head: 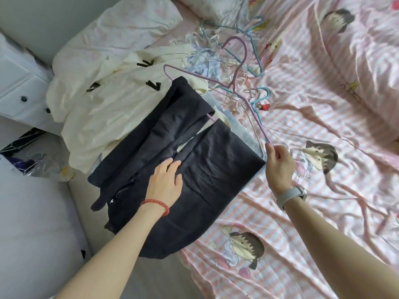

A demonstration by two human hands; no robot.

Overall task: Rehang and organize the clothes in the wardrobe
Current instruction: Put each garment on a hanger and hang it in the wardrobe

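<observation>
My left hand [167, 182] flat, fingers straight, pressing dark trousers [179, 160] near bed's left edge. My right hand [278, 167] pinching one end of purple hanger [237, 83], far end of its bar tucked into trousers' fold. Cream garment [108, 104] lies left of trousers toward bed's head. Spare hangers [248, 61] tangled mid-bed, just beyond. Pink sheet [323, 212] bare to right. To do well: keep palm weight on cloth, slide bar through level, centre fold on bar before lifting, avoid snagging tangle.
</observation>
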